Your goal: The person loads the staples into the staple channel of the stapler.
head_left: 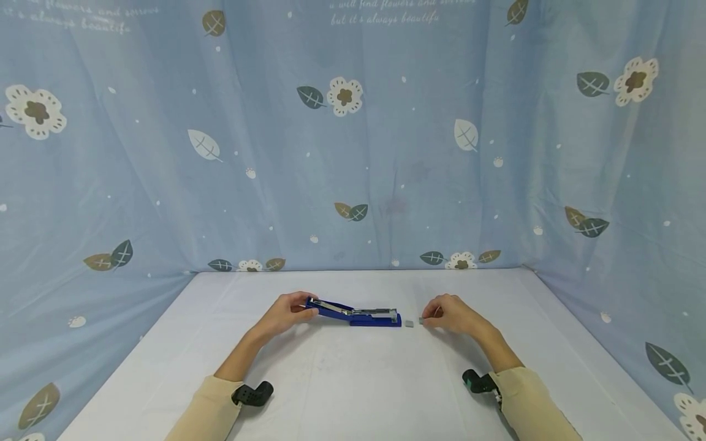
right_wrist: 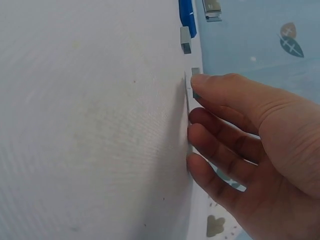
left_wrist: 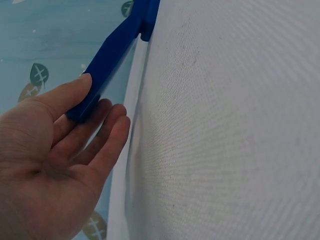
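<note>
A blue stapler lies opened out on the white table, its top cover swung back to the left and raised. My left hand grips the end of that cover, thumb on one side and fingers beneath; the left wrist view shows the blue cover between them. My right hand pinches a short grey staple strip between thumb and index finger, close to the tabletop. Another short staple strip lies on the table between the stapler's base and my right hand.
The white cloth-covered table reaches back to a blue curtain with leaf and flower prints, which also hangs along both sides. Black wrist devices sit at both sleeve cuffs.
</note>
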A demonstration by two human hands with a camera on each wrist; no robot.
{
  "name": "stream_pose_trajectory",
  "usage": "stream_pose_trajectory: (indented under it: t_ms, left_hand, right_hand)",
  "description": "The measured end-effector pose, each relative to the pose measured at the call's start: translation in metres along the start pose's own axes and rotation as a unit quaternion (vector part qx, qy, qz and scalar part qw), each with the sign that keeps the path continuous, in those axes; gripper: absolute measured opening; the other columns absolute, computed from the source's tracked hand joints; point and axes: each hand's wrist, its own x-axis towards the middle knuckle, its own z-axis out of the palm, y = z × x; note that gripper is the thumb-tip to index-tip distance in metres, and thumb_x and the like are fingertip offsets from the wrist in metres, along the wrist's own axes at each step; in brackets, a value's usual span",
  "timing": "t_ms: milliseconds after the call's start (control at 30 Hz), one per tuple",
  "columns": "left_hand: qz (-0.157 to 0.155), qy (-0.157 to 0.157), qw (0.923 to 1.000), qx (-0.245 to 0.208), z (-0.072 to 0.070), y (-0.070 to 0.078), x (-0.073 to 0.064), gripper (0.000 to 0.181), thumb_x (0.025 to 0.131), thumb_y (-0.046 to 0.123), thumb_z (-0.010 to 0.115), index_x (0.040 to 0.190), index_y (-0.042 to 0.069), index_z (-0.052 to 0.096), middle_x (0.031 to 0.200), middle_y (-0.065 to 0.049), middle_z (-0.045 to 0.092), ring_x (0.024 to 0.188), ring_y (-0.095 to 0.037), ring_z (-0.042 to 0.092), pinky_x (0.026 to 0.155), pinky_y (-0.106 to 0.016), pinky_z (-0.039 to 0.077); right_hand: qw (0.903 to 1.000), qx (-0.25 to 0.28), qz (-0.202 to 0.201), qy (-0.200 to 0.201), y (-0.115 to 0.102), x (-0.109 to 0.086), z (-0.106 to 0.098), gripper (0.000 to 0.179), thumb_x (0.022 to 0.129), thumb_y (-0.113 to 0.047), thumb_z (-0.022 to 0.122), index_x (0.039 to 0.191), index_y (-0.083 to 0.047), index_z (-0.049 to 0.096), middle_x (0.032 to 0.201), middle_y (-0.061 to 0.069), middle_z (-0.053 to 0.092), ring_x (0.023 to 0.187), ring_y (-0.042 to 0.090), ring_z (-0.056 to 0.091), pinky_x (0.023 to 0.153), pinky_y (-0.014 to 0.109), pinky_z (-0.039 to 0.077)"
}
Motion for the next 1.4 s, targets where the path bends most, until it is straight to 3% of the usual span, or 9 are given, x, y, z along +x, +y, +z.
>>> stream_pose_trajectory:
  t_ms: [233,567,867,1100,1400]
  left_hand:
    - [-0.001,-0.001,1.0,-0.002,0.001,-0.003,0.002,0.039,0.095,0.014,0.065,0.129,-0.002,0.058,0.114,-0.023,0.068,0.101,-0.036,0.068,0.081,-0.03,0.055]
    - [-0.003,0.009,0.9999,-0.007,0.004,-0.035,0.014,0.041,0.094,0.022,0.068,0.129,0.003,0.059,0.115,-0.017,0.069,0.101,-0.026,0.069,0.078,-0.022,0.053]
    - [0.006,-0.002,0.9995,-0.031,0.003,-0.037,0.015,0.042,0.092,0.022,0.07,0.128,0.003,0.059,0.114,-0.018,0.069,0.102,-0.033,0.069,0.078,-0.021,0.054]
    - [0.01,-0.005,0.9994,-0.034,0.002,-0.037,0.015,0.041,0.093,0.022,0.069,0.128,0.003,0.059,0.114,-0.018,0.069,0.102,-0.034,0.069,0.079,-0.024,0.055]
    - [0.012,-0.01,0.9993,-0.033,0.001,-0.039,0.015,0.042,0.093,0.022,0.068,0.129,0.003,0.058,0.115,-0.019,0.069,0.103,-0.035,0.069,0.079,-0.021,0.054]
  right_hand:
    - [1.0,-0.007,-0.001,0.001,-0.001,0.001,0.0,0.008,0.084,-0.015,0.076,0.091,-0.013,0.074,0.085,-0.004,0.069,0.077,0.01,0.059,0.067,0.022,0.049]
    - [0.9997,-0.02,-0.004,0.014,-0.006,0.001,-0.003,0.006,0.085,-0.014,0.076,0.09,-0.011,0.074,0.081,-0.004,0.07,0.073,0.009,0.059,0.064,0.022,0.049]
    - [0.9996,-0.02,-0.007,0.017,-0.008,0.002,-0.003,0.007,0.085,-0.012,0.076,0.092,-0.012,0.075,0.083,-0.005,0.071,0.075,0.008,0.06,0.068,0.023,0.051]
    - [0.9996,-0.01,0.015,0.021,-0.017,0.002,-0.006,0.007,0.086,-0.013,0.075,0.093,-0.014,0.075,0.083,-0.005,0.072,0.075,0.009,0.06,0.071,0.026,0.052]
    - [0.9996,-0.005,0.008,0.028,-0.021,0.0,-0.008,0.006,0.087,-0.015,0.075,0.093,-0.015,0.076,0.084,-0.005,0.072,0.076,0.008,0.061,0.071,0.025,0.052]
